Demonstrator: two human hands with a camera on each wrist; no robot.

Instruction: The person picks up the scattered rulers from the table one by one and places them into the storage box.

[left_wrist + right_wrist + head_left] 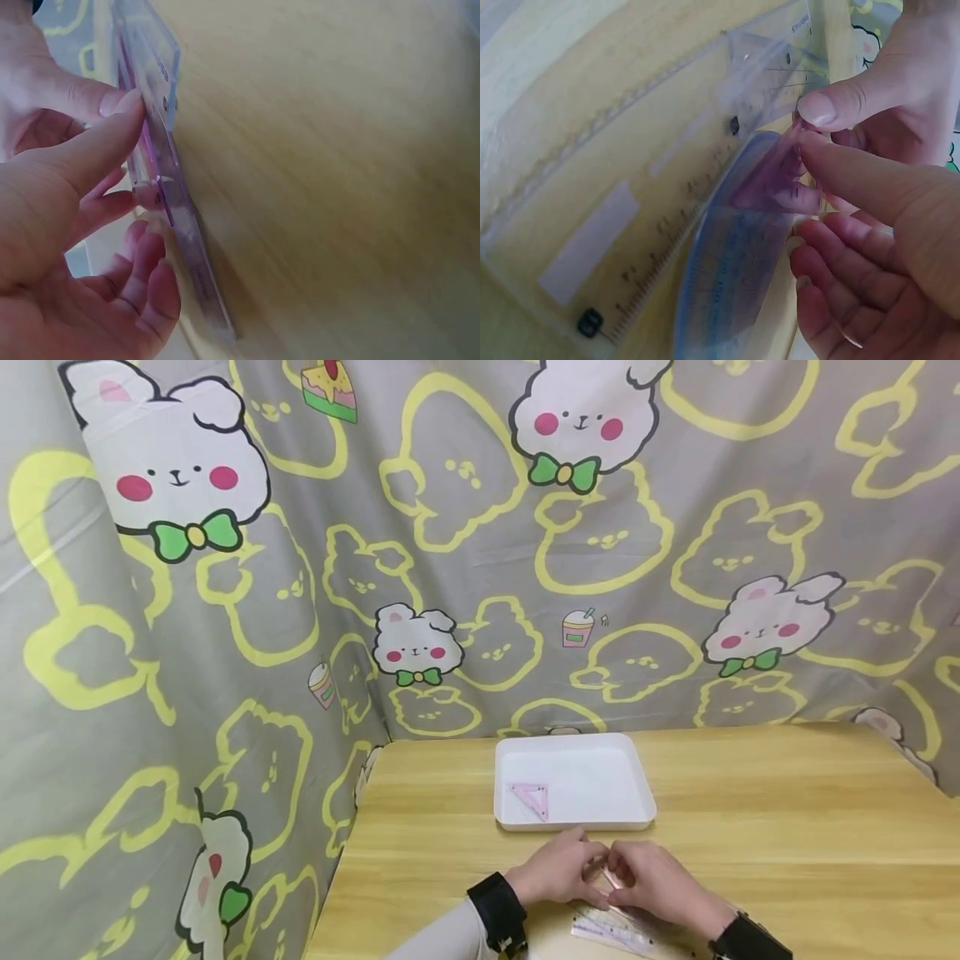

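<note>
A: Wooden table; white tray just beyond both hands, pink set square inside. Clear sleeve of rulers under the fingers.

B: Hands?

A: Left hand and right hand together pinch the purple protractor at the sleeve's mouth. Looks light, thin, stiff, slippery, likely brittle; best held by its edges.

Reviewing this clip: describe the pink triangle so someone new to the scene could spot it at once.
Start at the wooden table and find the white tray near its far edge. The pink triangle lies flat in the tray's near left corner. Nothing else lies in the tray, and it is apart from both hands, which work on clear rulers nearer the person.
</note>
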